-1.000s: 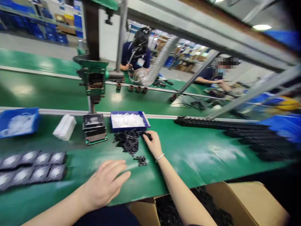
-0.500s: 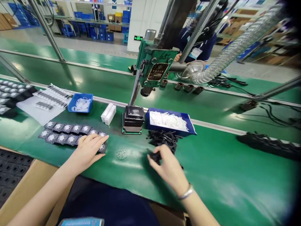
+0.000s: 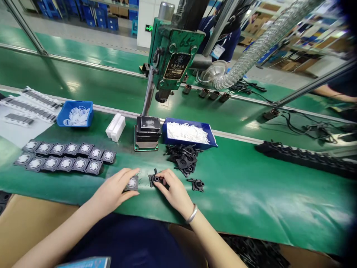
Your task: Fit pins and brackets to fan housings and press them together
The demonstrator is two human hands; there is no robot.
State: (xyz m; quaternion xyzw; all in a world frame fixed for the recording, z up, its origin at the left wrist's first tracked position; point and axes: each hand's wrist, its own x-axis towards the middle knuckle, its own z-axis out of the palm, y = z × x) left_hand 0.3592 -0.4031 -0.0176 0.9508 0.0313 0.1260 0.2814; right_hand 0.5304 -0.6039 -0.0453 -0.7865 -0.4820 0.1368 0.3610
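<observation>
My left hand [image 3: 118,190] grips a square black housing with a white impeller [image 3: 132,182] between thumb and fingers, low over the green bench. Just to its right, my right hand [image 3: 173,189] pinches a black plastic cover with a pipe stub [image 3: 154,179]. A gap separates the two parts. Two rows of similar black housings with white impellers [image 3: 67,163] lie to the left. Beyond my right hand is a heap of black covers [image 3: 184,158], and one loose cover [image 3: 197,184] lies apart from it.
A green hand press [image 3: 178,56] stands over a black block [image 3: 147,130]. Around it are a blue box of white pins [image 3: 189,133], white blocks [image 3: 115,127] and a blue tray of white rings [image 3: 76,114]. A long black row of parts [image 3: 304,160] lies right; a person [image 3: 223,41] is across the bench.
My left hand has taken a housing from the front row and moved right. My right hand has brought a black cover left from the heap, towards it. The view has shifted.
</observation>
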